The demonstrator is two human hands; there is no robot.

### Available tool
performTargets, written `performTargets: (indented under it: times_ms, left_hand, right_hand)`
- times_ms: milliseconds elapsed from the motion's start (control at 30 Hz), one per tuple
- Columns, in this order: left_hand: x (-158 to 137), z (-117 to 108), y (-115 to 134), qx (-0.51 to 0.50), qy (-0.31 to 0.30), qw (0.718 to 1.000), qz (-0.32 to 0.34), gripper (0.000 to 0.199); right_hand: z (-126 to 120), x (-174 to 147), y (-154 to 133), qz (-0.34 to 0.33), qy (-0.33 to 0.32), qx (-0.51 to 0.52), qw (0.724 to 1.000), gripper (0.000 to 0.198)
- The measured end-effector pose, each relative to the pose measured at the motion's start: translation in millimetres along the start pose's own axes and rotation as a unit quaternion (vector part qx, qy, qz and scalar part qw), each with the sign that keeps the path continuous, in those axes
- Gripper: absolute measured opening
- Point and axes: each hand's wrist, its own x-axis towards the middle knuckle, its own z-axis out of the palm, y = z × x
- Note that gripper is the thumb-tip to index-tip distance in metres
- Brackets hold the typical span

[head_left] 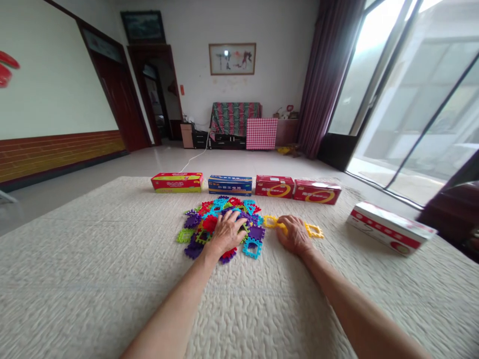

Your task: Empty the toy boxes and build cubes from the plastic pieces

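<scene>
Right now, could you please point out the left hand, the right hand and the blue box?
Left hand (225, 232): head view, back of hand.
Right hand (294, 235): head view, back of hand.
Blue box (230, 188): head view, front face.

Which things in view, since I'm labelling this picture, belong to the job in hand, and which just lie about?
Belongs, it seems:
colourful pieces under the left hand
yellow pieces under the right hand
perhaps the blue box, red-and-yellow box, two red boxes, white-and-red box

Lying about:
checked cloth
white cable
patterned cloth
</scene>
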Motion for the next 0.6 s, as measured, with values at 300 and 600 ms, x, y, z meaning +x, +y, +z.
performTargets:
  times_ms: [300,600]
  left_hand:
    - [4,1,-19,-0.030,0.012,0.997,-0.068,0.011]
    - [7,-8,-44,-0.028,0.043,0.991,-0.120,0.023]
  right_hand:
    - [3,-8,-67,0.009,0.024,0.072,0.997,0.022]
    - [30,8,-118,0.065,0.019,0.157,0.985,0.023]
